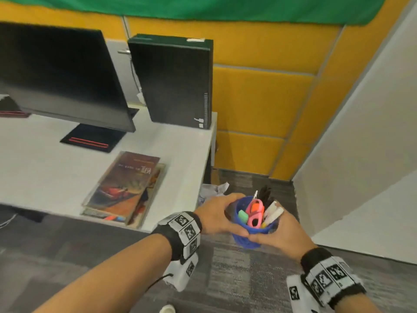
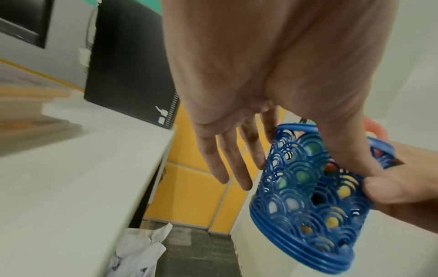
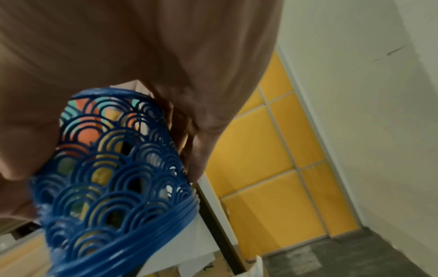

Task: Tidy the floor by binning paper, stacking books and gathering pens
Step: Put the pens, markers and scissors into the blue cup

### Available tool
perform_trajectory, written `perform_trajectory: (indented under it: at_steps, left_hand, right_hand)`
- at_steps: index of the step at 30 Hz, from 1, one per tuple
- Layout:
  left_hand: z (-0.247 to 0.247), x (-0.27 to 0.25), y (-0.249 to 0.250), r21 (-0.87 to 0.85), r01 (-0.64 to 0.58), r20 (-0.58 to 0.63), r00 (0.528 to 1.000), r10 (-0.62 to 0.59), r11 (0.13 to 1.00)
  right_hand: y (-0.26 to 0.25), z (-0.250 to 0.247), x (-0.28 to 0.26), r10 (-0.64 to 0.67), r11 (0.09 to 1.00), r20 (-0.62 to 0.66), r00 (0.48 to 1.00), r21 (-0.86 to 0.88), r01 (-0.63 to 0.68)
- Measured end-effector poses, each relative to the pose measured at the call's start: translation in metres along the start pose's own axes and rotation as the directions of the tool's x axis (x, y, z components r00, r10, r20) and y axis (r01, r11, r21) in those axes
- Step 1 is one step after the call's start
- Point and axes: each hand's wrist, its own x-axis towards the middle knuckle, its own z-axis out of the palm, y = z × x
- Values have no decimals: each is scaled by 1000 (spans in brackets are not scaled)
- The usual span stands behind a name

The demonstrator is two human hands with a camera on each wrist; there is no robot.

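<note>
A blue lattice pen holder (image 1: 247, 241) hangs in the air above the carpet, just off the desk's right corner. It is full of pens, white markers (image 1: 273, 212), a green highlighter (image 1: 243, 215) and pink-orange scissors (image 1: 255, 213). My left hand (image 1: 216, 213) grips its left side, thumb on the holder (image 2: 308, 206), while the outer fingers (image 2: 241, 168) stretch free. From the right, my right hand (image 1: 284, 231) wraps round the holder (image 3: 113, 187). Stacked books (image 1: 123, 188) lie on the desk. Crumpled paper (image 1: 214, 188) sits low beside the desk's edge.
On the white desk (image 1: 45, 166) stand a black monitor (image 1: 56, 75) and a black computer tower (image 1: 178, 82). Yellow wall panels (image 1: 259, 98) close the back, a white partition (image 1: 361, 154) the right. Grey carpet (image 1: 237, 279) lies below my hands.
</note>
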Motion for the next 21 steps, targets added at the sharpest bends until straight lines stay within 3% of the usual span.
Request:
perform_trajectory:
  at_steps: [7,13,21]
  left_hand:
    - [-104,-40,-61,36,-35,-87,995,38,999]
    - [-194,-48,-91,153,91,-20,996,-89,984]
    - [-241,-7,-117,334,205,-104,978,-180,920]
  right_hand:
    - [-69,95,60,-14,999,-161,987,43,21]
    - [-129,166,121,9,998,-261,965,-58,-25]
    - [-116,196,204,185,977,-306,934,-46,-209]
